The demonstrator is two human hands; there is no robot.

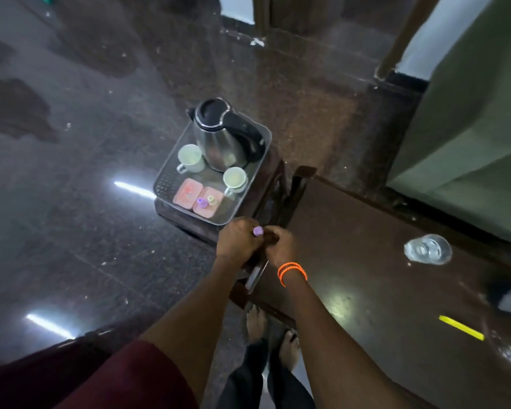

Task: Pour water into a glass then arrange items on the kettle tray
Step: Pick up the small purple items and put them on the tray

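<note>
Both hands meet just in front of the kettle tray (257, 160), forearms stretched forward. The left hand (238, 242) curls around a small purple-capped bottle (258, 230); the right hand (281, 246), fingers bent, touches it. The glass (428, 249) stands well to the right of the tray on the brown table (366, 276). No writing is legible.
</note>
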